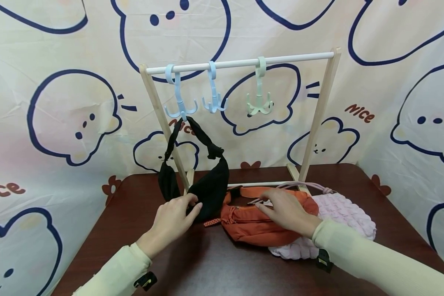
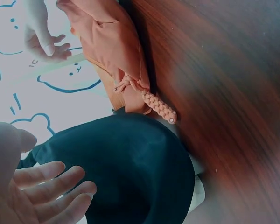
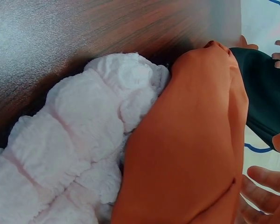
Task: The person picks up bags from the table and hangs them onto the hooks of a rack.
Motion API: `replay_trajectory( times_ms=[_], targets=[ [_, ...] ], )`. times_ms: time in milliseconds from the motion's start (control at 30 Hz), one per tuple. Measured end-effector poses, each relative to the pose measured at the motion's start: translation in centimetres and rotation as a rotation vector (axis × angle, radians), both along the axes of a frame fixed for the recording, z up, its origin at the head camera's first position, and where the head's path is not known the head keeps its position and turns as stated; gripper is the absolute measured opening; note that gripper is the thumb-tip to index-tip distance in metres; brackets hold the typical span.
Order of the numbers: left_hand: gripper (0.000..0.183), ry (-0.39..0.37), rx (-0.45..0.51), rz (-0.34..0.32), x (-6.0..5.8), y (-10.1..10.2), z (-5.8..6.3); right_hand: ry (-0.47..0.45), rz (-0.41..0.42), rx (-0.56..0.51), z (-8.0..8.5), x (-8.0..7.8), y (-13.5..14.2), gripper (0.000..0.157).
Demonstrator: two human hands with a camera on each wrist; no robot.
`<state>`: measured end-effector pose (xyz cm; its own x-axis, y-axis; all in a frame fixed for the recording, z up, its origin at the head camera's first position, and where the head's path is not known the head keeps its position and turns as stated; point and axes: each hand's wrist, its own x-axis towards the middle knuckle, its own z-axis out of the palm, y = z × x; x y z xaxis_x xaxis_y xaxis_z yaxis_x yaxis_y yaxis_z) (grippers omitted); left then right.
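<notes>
Backdrop point(image 1: 74, 123): bear-print sheet across the top of my head view, brown table point(image 1: 192, 271) below it, rack point(image 1: 320, 107) standing mid-frame.
Hooks point(image 1: 259, 84): two blue, one green, all on the rail.
Black bag point(image 1: 212, 185): left of centre, strap up at the leftmost blue hook, body hanging low.
Left hand point(image 1: 172, 216): right by the bag's lower left side, thumb and fingers apart, clamped on nothing; whether a fingertip touches cloth, I can't tell.
Right hand point(image 1: 286, 207): over the orange bag point(image 1: 244, 230), right of centre, fingers loosely bent and apart, no grip that I see.
Pink bag point(image 1: 349, 213): lower right, partly covered by the orange one.
Handling: looks like settling the black one; gently now, I'd steady its body without tugging the strap. For the orange, I'd favour the strap over the soft body, keeping the pink cord point(image 1: 322, 187) clear of snags.
Hidden: which prong bears the strap, and whether the black body meets the wood. Left wrist view crops its hand at lower left; right wrist view shows mostly fingers, lower right.
</notes>
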<state>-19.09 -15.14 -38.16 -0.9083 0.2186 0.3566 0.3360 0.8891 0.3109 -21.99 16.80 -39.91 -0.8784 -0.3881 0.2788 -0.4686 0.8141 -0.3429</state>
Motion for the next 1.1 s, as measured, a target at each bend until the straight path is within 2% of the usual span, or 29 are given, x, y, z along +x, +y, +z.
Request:
replay_trajectory(
  times_ms=[267, 500, 767, 1100],
  targets=[
    [0.021, -0.023, 0.006, -0.020, -0.2, 1.0, -0.4, 0.006, -0.001, 0.016, -0.5, 0.2, 0.1, 0.022],
    [0.019, 0.003, -0.027, -0.033, -0.1, 1.4, -1.4, -0.033, -0.001, 0.035, -0.8, 0.5, 0.3, 0.021],
    [0.020, -0.034, -0.007, -0.069, -0.1, 2.1, -2.3, -0.053, -0.012, 0.052, -1.1, 0.5, 0.7, 0.023],
    [0.020, 0.001, -0.012, -0.121, -0.3, 3.2, -3.4, -0.074, -0.018, 0.051, -1.4, 0.4, 0.7, 0.020]
  ],
)
